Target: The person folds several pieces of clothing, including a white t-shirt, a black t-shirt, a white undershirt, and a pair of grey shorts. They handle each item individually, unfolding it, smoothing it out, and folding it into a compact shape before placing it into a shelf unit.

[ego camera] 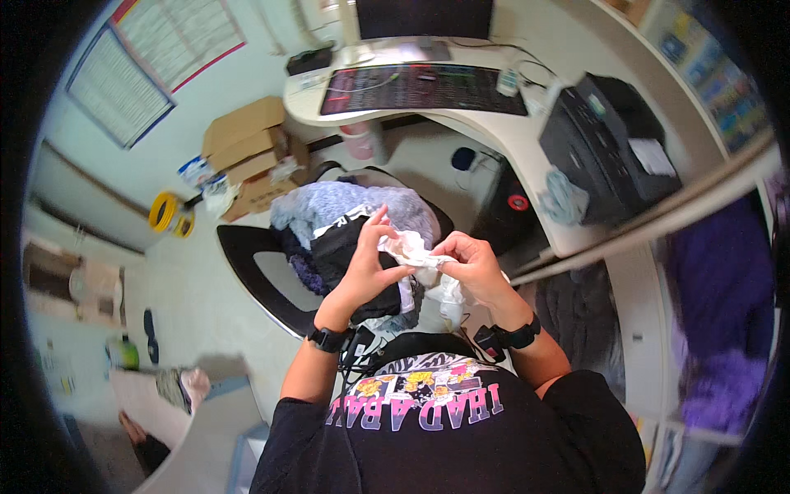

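Note:
A piece of white cloth (pixel 412 247), perhaps a sock, is bunched up between my two hands over a chair. My left hand (pixel 365 262) has its thumb and a bent finger at the cloth's left end, the other fingers raised. With thumb and fingertips, my right hand (pixel 474 264) pinches the right end. More white cloth (pixel 449 295) hangs below my right hand; whether it joins the held piece I cannot tell. Under my hands, a folded black garment (pixel 333 250) with white lettering lies on a grey-blue fluffy fabric (pixel 364 197), piled on the black-framed chair (pixel 244 244).
Ahead stands a white curved desk (pixel 302 105) with a monitor (pixel 424 18) and a black printer (pixel 608 148). A computer tower (pixel 509 207) sits beneath it. Cardboard boxes (pixel 247 148) and a yellow tub (pixel 170 214) are at left; an open wardrobe with purple clothes (pixel 719 321) is at right.

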Demonstrator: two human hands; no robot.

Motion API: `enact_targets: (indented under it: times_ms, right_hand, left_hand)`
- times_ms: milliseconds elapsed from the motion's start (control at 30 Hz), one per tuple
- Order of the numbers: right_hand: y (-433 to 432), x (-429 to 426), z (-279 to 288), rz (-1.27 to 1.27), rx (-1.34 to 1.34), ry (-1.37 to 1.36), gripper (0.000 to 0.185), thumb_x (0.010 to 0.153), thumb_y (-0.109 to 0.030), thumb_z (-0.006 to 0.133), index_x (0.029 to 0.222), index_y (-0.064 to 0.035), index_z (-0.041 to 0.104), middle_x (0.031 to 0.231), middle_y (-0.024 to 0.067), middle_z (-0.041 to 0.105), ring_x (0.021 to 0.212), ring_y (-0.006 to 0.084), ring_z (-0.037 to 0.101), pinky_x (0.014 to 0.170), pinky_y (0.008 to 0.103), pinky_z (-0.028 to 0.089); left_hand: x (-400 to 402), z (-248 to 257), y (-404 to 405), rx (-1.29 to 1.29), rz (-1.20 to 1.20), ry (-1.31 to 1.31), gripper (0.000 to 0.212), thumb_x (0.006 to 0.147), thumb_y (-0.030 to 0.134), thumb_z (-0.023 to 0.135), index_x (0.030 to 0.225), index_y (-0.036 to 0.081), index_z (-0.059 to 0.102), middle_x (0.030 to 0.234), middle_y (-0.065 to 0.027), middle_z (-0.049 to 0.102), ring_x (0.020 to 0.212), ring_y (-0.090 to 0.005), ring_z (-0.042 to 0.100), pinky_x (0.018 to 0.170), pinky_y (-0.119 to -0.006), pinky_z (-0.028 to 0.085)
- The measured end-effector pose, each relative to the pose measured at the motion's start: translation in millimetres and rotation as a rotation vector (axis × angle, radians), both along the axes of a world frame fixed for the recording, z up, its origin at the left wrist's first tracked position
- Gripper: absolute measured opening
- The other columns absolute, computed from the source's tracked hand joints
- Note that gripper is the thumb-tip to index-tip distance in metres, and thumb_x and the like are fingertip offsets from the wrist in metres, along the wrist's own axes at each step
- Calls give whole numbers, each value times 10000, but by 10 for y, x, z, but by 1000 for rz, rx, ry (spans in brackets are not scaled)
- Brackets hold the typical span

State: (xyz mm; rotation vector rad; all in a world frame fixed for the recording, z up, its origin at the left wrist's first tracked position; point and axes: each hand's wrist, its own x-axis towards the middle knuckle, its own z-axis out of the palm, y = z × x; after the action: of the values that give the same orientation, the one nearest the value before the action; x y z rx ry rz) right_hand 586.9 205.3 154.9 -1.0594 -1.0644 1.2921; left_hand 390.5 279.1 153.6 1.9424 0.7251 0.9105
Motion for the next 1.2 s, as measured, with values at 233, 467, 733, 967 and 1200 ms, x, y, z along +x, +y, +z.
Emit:
enact_targets:
  times_ms: [233,467,733,967,1200]
  right_hand:
    - [-840,-501,91,-228,-49,73,159,749,29,605,893,-16,554,846,-3,574,754,51,536,658,192,424]
    - [-1574,-500,208,-289,-75,112,178,726,65,592,855,-39,528,842,-11,549,788,53,528,702,190,411]
    - [-2129,-94,394,-263,39,-43,137,703,39,563,824,-22,544,786,16,571,728,86,541,636,222,423]
    - [-2783,488,528,-614,85,-836,275,654,-65,618,915,-53,532,852,101,571,854,256,565,730,346,446]
    - [-3211,828,460,-1203,101,-983,155,693,-53,618,844,-33,589,814,87,578,829,208,558,788,336,422]
  left_hand:
    - [-91,192,-559,158,-345,-57,240,656,28,729,771,50,519,1198,-138,494,1117,-279,464,893,-369,409]
    - [66,143,-814,-32,-725,-77,233,756,24,667,835,63,452,1389,-170,318,1283,-268,330,1012,-351,296]
    - [641,320,-1227,239,-981,197,372,702,135,742,1011,23,568,1026,-89,586,948,-220,517,867,-328,381]
    - [1130,929,-1662,330,-686,232,233,780,203,673,884,19,575,733,-117,562,623,-220,517,598,-296,430]
    - [1276,1450,-1910,467,-628,201,224,753,193,681,824,8,578,675,-135,502,580,-275,464,551,-315,403]
